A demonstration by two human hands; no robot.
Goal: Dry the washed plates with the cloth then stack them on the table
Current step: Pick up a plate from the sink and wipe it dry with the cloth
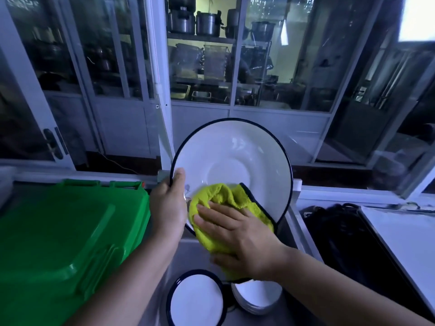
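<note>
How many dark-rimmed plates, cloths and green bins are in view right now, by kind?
Dark-rimmed plates: 2, the held plate and the lower plate
Cloths: 1, the yellow-green cloth
Green bins: 1, the green bin
Total: 4
The white stack beside the lower plate is left out; its pieces cannot be counted.

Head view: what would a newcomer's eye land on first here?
The bright yellow-green cloth, pressed flat by the right hand against the big white, dark-rimmed plate held up in the centre. The left hand grips that plate's left rim. A large green plastic lid fills the lower left.
</note>
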